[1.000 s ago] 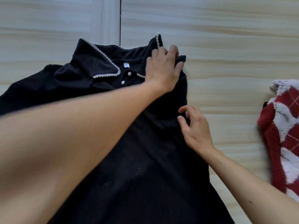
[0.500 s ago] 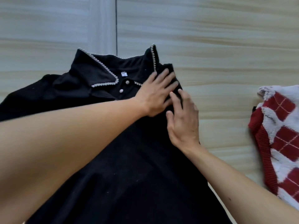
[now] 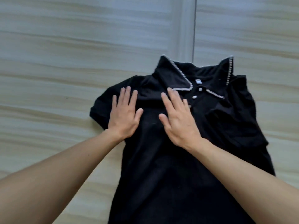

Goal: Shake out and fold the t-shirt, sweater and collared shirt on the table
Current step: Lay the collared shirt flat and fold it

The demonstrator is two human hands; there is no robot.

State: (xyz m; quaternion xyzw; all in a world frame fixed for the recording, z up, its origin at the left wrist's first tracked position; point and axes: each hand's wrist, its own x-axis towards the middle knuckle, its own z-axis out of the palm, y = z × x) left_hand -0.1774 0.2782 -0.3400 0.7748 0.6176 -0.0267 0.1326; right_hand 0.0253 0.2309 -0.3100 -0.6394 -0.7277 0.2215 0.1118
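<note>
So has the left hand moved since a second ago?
Yes. The left hand went from the black collared shirt's right shoulder to its left sleeve.

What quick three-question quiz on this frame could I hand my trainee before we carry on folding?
1. True or false: both hands lie flat and open on the black collared shirt.
2. Multiple choice: which sleeve is already folded in over the shirt's body? A) the one on the person's left B) the one on the person's right C) neither
3. Short answer: what trims the edge of the collar?

Key:
1. True. The left hand and right hand press palms down, fingers spread, gripping nothing.
2. B. The right side is doubled over the body; the left sleeve still spreads out on the table.
3. A row of small pale beads.
</note>
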